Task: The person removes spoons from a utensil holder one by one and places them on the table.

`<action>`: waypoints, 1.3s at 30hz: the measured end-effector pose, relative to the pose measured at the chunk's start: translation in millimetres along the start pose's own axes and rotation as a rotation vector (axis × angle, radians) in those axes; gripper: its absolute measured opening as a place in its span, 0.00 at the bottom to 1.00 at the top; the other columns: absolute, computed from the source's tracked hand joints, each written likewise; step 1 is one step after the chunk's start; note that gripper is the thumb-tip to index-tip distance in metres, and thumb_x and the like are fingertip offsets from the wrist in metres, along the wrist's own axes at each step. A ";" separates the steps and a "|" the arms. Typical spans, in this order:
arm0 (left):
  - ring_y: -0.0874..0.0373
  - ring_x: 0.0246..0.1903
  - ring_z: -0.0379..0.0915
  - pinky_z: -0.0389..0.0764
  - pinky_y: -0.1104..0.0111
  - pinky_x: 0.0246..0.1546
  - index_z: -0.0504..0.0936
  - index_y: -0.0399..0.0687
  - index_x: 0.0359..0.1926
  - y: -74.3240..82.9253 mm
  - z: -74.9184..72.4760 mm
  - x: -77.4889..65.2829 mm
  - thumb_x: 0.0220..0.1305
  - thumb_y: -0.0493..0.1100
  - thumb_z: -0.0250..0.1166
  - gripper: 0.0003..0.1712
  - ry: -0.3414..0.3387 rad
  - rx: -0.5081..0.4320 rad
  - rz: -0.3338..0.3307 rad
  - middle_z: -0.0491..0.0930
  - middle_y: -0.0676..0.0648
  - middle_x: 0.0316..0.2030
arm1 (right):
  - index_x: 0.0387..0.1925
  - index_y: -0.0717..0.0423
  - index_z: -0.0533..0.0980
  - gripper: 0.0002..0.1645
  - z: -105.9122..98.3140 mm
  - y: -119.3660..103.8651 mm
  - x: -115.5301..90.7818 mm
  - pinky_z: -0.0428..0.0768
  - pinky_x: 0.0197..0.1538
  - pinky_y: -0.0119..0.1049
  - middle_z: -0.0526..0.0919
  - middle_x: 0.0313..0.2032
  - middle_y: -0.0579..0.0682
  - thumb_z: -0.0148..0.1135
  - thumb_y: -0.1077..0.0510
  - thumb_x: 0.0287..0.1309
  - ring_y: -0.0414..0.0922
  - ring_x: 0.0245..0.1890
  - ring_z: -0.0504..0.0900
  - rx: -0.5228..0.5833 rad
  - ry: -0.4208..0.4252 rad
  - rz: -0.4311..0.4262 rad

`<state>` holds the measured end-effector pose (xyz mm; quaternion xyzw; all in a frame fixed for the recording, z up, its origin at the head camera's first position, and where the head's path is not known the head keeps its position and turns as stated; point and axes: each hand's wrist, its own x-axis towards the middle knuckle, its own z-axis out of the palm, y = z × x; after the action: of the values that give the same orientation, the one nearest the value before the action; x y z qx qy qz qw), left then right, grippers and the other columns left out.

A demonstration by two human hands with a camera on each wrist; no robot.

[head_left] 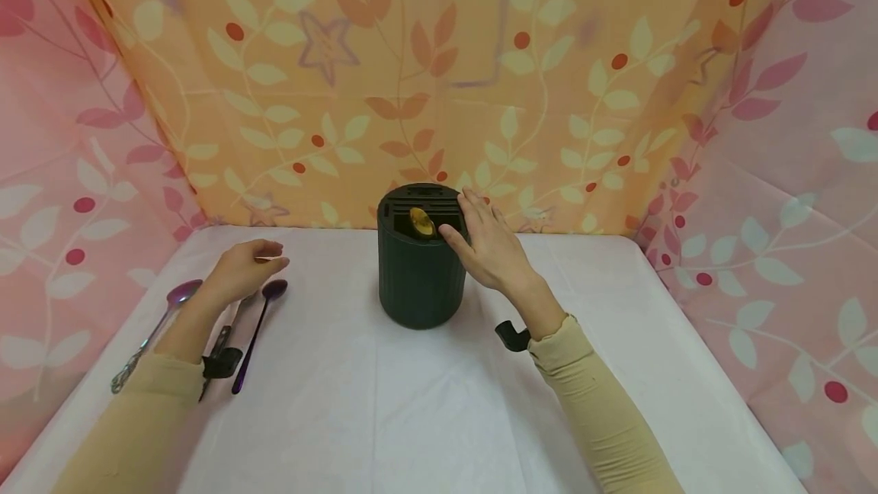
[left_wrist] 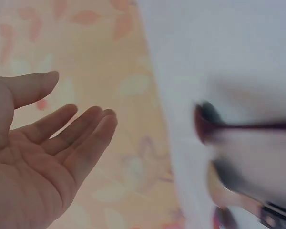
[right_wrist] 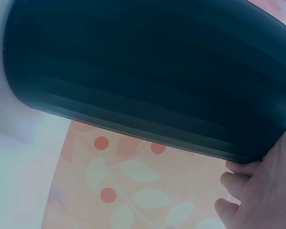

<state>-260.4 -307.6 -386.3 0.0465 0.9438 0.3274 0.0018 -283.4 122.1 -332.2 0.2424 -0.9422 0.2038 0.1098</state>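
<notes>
The dark-green, ribbed cylindrical plastic-looking holder stands midway across the white-clothed bench, nearer its back edge; likely light, stiff and smooth, best held round its sides. The right hand touches its rim, fingers extended; the empty left hand hangs loose near a slim purple metal spoon, towards the left edge. No writing is legible.

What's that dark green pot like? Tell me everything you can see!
The dark green pot is round and tall, with fine ridges running down its side, and it looks like plastic. Its top has narrow slots and a bigger opening, where a gold spoon-like end shows. It stands upright on the white cloth, near the middle, with the right hand touching its rim.
</notes>
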 end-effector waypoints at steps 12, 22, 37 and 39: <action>0.41 0.60 0.79 0.80 0.57 0.60 0.76 0.38 0.69 101.2 1.6 -19.1 0.73 0.38 0.66 0.26 0.335 -0.264 0.325 0.79 0.38 0.64 | 0.82 0.58 0.49 0.63 -0.7 0.2 -0.7 0.38 0.82 0.48 0.46 0.83 0.51 0.22 0.16 0.67 0.48 0.82 0.46 0.005 0.002 -0.002; 0.50 0.58 0.80 0.80 0.66 0.61 0.79 0.40 0.67 161.1 25.0 -19.8 0.69 0.30 0.68 0.26 0.415 -0.469 0.542 0.81 0.45 0.62 | 0.82 0.59 0.49 0.63 -0.2 0.4 -1.4 0.38 0.82 0.49 0.45 0.83 0.51 0.22 0.16 0.67 0.49 0.82 0.46 0.014 0.002 -0.003; 0.47 0.56 0.80 0.84 0.53 0.56 0.82 0.36 0.62 192.6 67.9 -8.8 0.66 0.27 0.69 0.24 0.485 -0.426 0.685 0.81 0.39 0.57 | 0.82 0.59 0.49 0.64 1.8 -1.1 1.6 0.39 0.82 0.49 0.46 0.83 0.52 0.21 0.16 0.66 0.50 0.82 0.47 0.000 0.006 0.001; 0.49 0.55 0.80 0.84 0.55 0.55 0.84 0.37 0.60 193.9 70.1 -8.2 0.66 0.28 0.70 0.21 0.503 -0.390 0.695 0.82 0.40 0.55 | 0.82 0.59 0.49 0.64 1.7 -1.6 1.3 0.39 0.82 0.49 0.46 0.83 0.52 0.21 0.16 0.66 0.50 0.82 0.48 -0.003 0.008 0.001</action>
<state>-233.1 -113.5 -321.8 0.2778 0.7642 0.4809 -0.3279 -283.9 119.5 -332.8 0.2408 -0.9421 0.2037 0.1139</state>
